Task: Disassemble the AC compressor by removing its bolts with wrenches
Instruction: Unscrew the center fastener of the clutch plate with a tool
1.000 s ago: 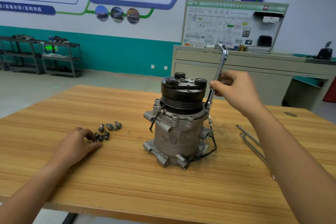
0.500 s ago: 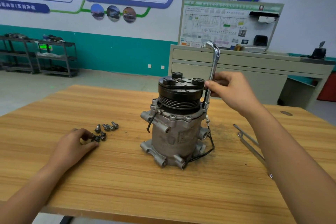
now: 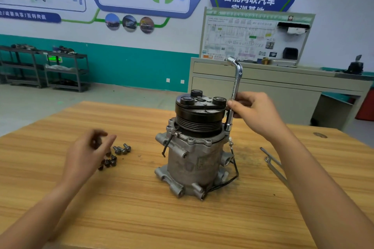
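A workshop room with a teal-banded wall, posters and a grey cabinet lies behind a wooden counter (image 3: pixel 141 218). The AC compressor (image 3: pixel 194 159) stands upright near the middle of the counter, its black pulley (image 3: pixel 199 115) on top and a thin black wire (image 3: pixel 234 168) looping down its right side. The right hand (image 3: pixel 255 111) grips the shaft of an L-shaped socket wrench (image 3: pixel 235 85), its fingers (image 3: pixel 240 97) curled round the bar. The wrench stands nearly vertical, with its lower socket end at the right edge of the housing flange, just beside the pulley. The left hand (image 3: pixel 85 155) hovers above the counter, blurred, its fingers (image 3: pixel 103 133) loosely bent and apart, with nothing clearly held. Just beside it a cluster of loose bolts (image 3: pixel 117 153) lies on the wood, left of the compressor. Flat metal wrenches (image 3: pixel 273 164) lie on the counter at the right, partly hidden by the right forearm.
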The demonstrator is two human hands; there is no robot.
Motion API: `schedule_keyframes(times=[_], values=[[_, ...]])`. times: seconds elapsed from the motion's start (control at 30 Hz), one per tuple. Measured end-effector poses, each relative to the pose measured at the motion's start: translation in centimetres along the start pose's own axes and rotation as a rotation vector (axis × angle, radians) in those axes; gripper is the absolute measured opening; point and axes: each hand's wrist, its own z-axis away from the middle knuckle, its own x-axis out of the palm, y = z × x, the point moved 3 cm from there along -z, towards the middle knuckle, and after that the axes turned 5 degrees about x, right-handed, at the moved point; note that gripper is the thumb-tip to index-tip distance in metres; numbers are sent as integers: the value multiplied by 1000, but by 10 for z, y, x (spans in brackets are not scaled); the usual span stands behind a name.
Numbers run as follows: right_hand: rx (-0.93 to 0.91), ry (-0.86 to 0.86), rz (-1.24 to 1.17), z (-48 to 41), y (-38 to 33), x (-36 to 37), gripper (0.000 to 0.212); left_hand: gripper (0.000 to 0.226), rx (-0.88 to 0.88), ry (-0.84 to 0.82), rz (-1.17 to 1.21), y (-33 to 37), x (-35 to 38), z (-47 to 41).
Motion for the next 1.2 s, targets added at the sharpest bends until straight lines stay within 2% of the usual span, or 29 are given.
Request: schedule_keyframes(times=[0.07, 0.17, 0.23, 0.3, 0.37, 0.43, 0.57, 0.73, 0.8, 0.93, 1.03, 1.1, 1.2], values=[[-3, -6, -47, 2, 1, 0, 19, 13, 166, 45, 127, 56, 1, -12], [5, -13, -86, 4, 2, 0, 23, 13, 531, 47, 216, 155, 10, -35], [19, -26, -80, 4, 1, 1, 27, 26, 732, -23, 196, 213, 25, -53], [40, -31, -84, 5, 0, 2, 26, 33, 798, -199, 122, 257, 45, -72], [45, -42, -119, 5, -1, 2, 15, 36, 807, -406, -32, 281, 67, -87], [45, -59, -172, 3, -1, 2, 14, 34, 792, -539, -159, 290, 82, -94], [53, -33, -206, 2, 3, 2, 16, 35, 817, -484, -211, 287, 85, -101], [77, 218, -171, -2, -4, -2, 13, 42, 818, -470, -218, 289, 88, -96], [51, 238, -139, -1, -8, -2, 13, 41, 782, -535, -177, 291, 86, -95], [-41, 253, 97, 7, -13, -2, 15, 40, 550, -821, 196, 286, 81, -94], [-41, 208, 143, 6, -18, -3, 18, 34, 426, -963, 350, 279, 80, -93], [-18, 154, 140, 3, -20, -3, 19, 28, 442, -965, 325, 277, 81, -96], [15, 87, 91, 2, -22, -3, 17, 36, 538, -850, 170, 279, 84, -103]])
